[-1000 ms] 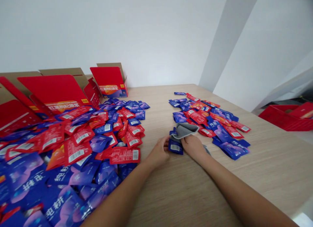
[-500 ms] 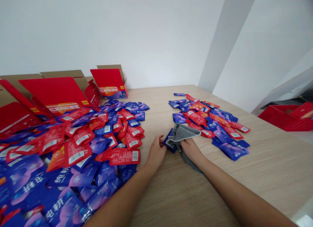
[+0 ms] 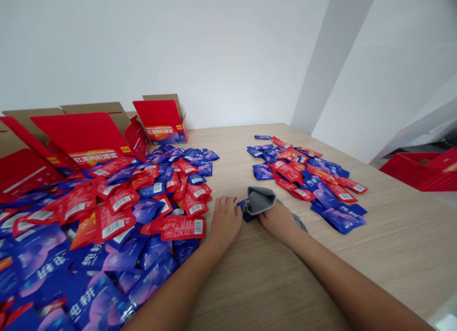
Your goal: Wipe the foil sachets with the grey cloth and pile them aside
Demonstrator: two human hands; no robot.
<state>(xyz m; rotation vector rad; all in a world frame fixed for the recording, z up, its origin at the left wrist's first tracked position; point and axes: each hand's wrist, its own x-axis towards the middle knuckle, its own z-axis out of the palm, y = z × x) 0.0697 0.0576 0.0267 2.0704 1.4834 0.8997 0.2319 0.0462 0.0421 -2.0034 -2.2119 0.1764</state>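
Between my hands, just above or on the wooden table (image 3: 246, 283), is a small blue pouch (image 3: 244, 208), mostly covered. My left hand (image 3: 226, 219) pinches its left end, fingers bent with their backs toward me. A grey cloth (image 3: 261, 200) is gripped in my right hand (image 3: 276, 220) and lies bunched over the pouch's right part. One end of the cloth trails behind my right wrist. How the right fingertips meet the pouch under the cloth is hidden.
A large heap of red and blue pouches (image 3: 117, 212) covers the left side. A smaller spread of pouches (image 3: 314, 179) lies to the right. Open red cartons (image 3: 160, 117) stand at the back left. A red box (image 3: 417, 171) sits beyond the table's right edge.
The cloth has folded over and bunched up on the pouch, and my right hand has turned with it. My left hand has rolled so that its back shows more.
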